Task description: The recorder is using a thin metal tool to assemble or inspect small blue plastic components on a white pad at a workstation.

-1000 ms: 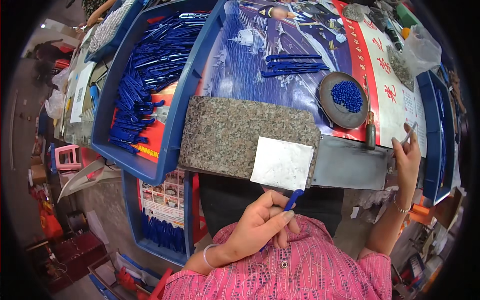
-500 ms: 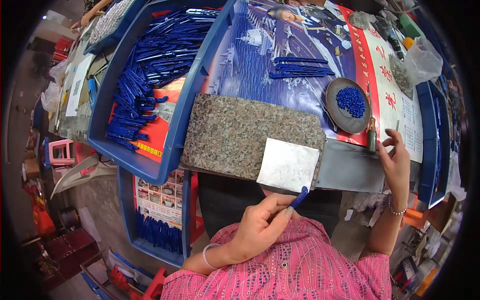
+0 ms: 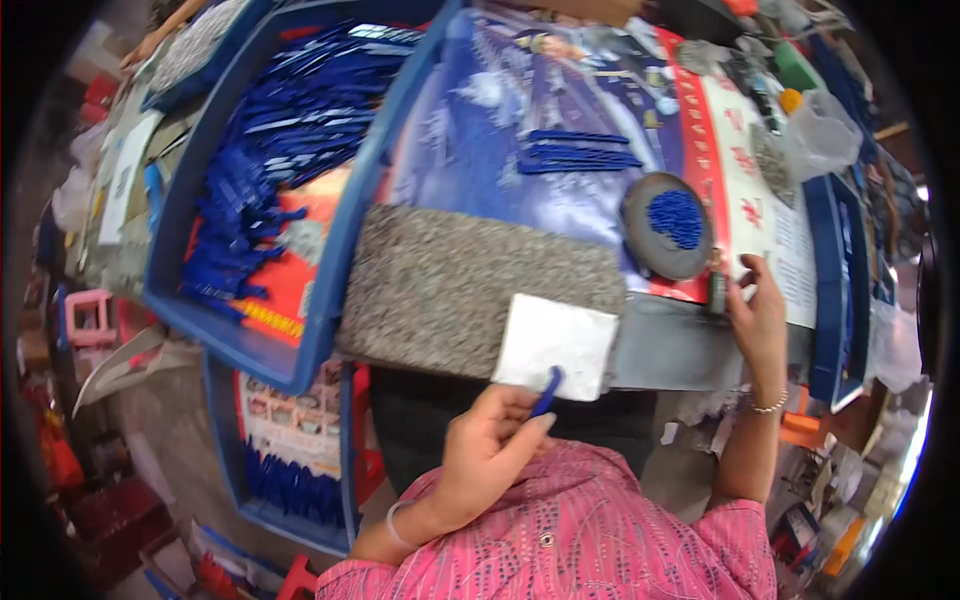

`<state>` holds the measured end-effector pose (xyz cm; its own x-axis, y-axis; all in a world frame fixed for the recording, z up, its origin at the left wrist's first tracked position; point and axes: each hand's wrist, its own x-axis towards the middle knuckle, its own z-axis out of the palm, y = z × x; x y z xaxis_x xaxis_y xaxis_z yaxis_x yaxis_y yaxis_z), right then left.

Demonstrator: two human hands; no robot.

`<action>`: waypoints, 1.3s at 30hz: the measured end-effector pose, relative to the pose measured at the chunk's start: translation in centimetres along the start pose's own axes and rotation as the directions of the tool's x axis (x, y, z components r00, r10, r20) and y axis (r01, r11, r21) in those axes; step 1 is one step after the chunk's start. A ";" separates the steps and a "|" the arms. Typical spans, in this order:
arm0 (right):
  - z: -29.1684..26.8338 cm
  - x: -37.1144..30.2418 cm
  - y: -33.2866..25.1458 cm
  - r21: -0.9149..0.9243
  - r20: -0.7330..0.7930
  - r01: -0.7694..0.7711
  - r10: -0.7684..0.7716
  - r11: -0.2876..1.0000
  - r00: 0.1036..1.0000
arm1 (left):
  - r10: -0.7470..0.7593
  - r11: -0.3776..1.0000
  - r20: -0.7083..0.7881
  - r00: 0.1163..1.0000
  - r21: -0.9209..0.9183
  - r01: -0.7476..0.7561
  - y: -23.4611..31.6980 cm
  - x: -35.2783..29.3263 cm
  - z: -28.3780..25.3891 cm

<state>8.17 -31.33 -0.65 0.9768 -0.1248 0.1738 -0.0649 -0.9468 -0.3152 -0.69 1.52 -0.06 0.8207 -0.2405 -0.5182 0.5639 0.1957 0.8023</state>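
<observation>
My left hand (image 3: 490, 445) pinches a slim blue plastic piece with a curved tip (image 3: 545, 392) between thumb and fingers. The tip overlaps the near edge of a white square sheet (image 3: 560, 335), which lies on a speckled granite slab (image 3: 440, 270). Over at the right, my right hand (image 3: 758, 315) has its fingers apart and holds nothing that I can see. Its thumb is close beside the dark handle of a screwdriver-like tool (image 3: 717, 290); contact is unclear. A round dish (image 3: 637, 235) holds many tiny blue parts (image 3: 676, 220) just beyond the handle.
Several long blue pieces (image 3: 578, 152) lie on the poster-covered table. A large blue tray (image 3: 330, 310) at the left holds many more. Below it is another blue tray (image 3: 235, 450). A narrow blue tray (image 3: 825, 290) and a clear plastic bag (image 3: 825, 130) are at the right.
The whole view has shifted and is blurred. My left hand has brought the blue piece up and left, over the white sheet's near edge. My right hand stays beside the handle.
</observation>
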 end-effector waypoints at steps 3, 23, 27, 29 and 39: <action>0.1 0.1 -0.6 0.035 -0.090 0.025 -0.022 0.999 0.996 | -0.051 0.992 -0.047 0.998 -0.122 0.045 0.3 -0.2 -0.4; -1.3 3.7 -5.4 0.036 0.365 -0.190 0.164 0.981 0.916 | -0.091 0.973 0.151 0.984 -0.197 0.121 -0.4 1.3 -0.7; -1.9 2.1 -3.4 0.753 0.223 -0.292 0.190 0.589 0.956 | -0.091 0.973 0.154 0.984 -0.198 0.121 -0.4 1.6 -1.0; -3.3 0.5 -3.7 0.892 0.358 -0.360 0.057 0.273 0.932 | -0.094 0.974 0.156 0.983 -0.191 0.124 -0.6 1.5 -1.1; 1.5 -1.9 -15.5 0.722 0.529 -0.305 -0.211 0.621 0.822 | -0.131 0.968 0.151 0.980 -0.195 0.160 -1.0 1.6 -1.0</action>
<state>7.64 -15.97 2.50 0.9246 0.2541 -0.2838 -0.1907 -0.3361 -0.9223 0.16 1.85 -1.96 0.7162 -0.4049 -0.5684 0.6948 0.3366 0.6356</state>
